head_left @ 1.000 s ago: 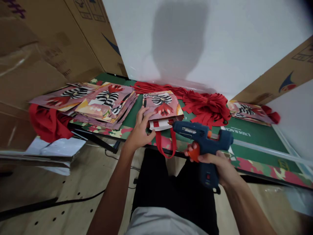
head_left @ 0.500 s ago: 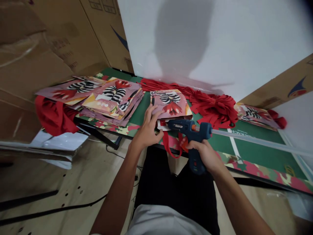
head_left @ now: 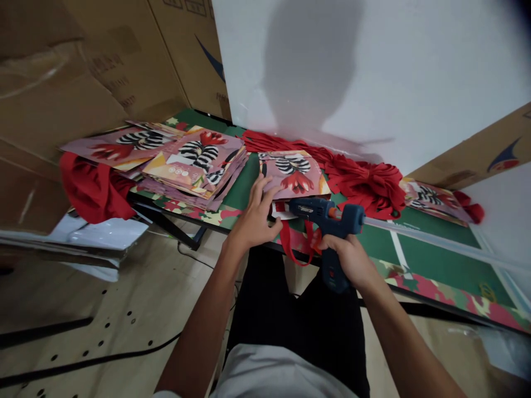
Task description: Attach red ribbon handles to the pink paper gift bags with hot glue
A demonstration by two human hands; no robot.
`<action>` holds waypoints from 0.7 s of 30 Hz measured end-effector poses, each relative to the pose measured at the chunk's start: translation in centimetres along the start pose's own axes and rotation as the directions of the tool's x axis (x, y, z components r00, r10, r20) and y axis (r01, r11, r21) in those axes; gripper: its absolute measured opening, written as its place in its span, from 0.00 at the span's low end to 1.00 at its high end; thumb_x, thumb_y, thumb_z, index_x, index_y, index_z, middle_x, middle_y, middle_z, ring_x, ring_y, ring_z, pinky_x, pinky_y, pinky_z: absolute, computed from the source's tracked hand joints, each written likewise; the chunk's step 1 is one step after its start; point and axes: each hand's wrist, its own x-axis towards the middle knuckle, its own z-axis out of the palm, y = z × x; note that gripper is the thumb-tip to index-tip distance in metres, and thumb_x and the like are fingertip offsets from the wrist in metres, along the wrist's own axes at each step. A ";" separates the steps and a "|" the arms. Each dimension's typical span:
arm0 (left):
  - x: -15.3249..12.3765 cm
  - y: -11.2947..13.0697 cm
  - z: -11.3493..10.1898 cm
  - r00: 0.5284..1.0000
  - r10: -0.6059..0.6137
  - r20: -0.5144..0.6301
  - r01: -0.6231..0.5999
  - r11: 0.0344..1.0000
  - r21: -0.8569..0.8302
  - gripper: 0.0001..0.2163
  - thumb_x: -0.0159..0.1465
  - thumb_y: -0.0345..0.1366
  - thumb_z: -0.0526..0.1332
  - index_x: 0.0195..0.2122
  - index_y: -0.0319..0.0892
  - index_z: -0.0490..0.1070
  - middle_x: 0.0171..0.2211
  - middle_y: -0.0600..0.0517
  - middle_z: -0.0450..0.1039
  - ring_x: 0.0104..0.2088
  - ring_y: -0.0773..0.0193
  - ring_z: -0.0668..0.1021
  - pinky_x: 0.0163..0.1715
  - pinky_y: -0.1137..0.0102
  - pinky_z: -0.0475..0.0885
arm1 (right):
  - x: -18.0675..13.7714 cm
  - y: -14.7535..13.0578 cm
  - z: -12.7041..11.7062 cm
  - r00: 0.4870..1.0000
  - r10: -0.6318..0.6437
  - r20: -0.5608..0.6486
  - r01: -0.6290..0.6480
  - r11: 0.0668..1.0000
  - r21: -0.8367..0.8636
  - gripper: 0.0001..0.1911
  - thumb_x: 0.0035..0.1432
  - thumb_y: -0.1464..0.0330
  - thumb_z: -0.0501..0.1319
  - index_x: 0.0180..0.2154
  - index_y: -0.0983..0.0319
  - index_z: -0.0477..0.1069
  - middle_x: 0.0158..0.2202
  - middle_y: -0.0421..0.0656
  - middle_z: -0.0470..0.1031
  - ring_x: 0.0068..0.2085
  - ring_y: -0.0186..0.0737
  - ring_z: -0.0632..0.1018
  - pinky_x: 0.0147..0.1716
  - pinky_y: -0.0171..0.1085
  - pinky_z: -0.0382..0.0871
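A flat printed paper bag (head_left: 295, 178) with a zebra-striped and red flower pattern lies on the green table (head_left: 431, 262) in front of me. My left hand (head_left: 256, 216) rests on its near left edge, fingers spread and pressing down. A red ribbon handle (head_left: 295, 250) loops from the bag's mouth over the table edge. My right hand (head_left: 348, 257) grips a blue hot glue gun (head_left: 327, 221). Its nozzle points left at the bag's open white edge, close to my left fingers. A clear glue stick (head_left: 435, 241) trails out of the gun's back to the right.
A stack of the same printed bags (head_left: 188, 166) lies to the left, red cloth (head_left: 93, 190) hanging beside it. A heap of red ribbon handles (head_left: 365, 179) sits behind the bag, another bag (head_left: 431, 200) at right. Cardboard boxes (head_left: 83, 72) and a white wall (head_left: 373, 66) enclose the table.
My right hand has swung the glue gun left, bringing its nozzle to the bag's near edge. My left hand has stayed on the bag, shifting only slightly.
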 end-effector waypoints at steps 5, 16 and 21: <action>0.0 0.1 0.0 1.000 -0.002 -0.006 0.002 1.000 0.009 0.36 0.62 0.27 0.64 0.71 0.47 0.57 0.76 0.38 0.49 0.81 0.40 0.48 0.78 0.39 0.55 | 0.4 0.6 0.2 0.999 0.045 -0.018 -0.045 0.999 0.005 0.10 0.43 0.60 0.66 0.26 0.59 0.72 0.25 0.38 0.71 0.30 0.40 0.69 0.30 0.37 0.63; 0.0 0.1 0.1 0.999 0.021 -0.030 -0.021 1.000 0.008 0.35 0.62 0.27 0.63 0.71 0.46 0.58 0.75 0.37 0.50 0.81 0.40 0.48 0.78 0.40 0.55 | 0.4 0.3 0.1 0.999 0.034 -0.001 -0.034 0.999 0.001 0.09 0.42 0.61 0.66 0.25 0.59 0.73 0.25 0.38 0.70 0.31 0.41 0.71 0.32 0.37 0.65; 0.0 0.1 0.1 0.999 0.027 -0.028 -0.027 1.000 0.010 0.34 0.63 0.27 0.63 0.70 0.44 0.58 0.75 0.36 0.50 0.81 0.39 0.48 0.78 0.40 0.56 | 0.5 0.5 -0.1 1.000 0.026 -0.013 -0.026 0.999 -0.027 0.09 0.43 0.61 0.66 0.25 0.59 0.72 0.25 0.37 0.70 0.30 0.39 0.69 0.31 0.37 0.63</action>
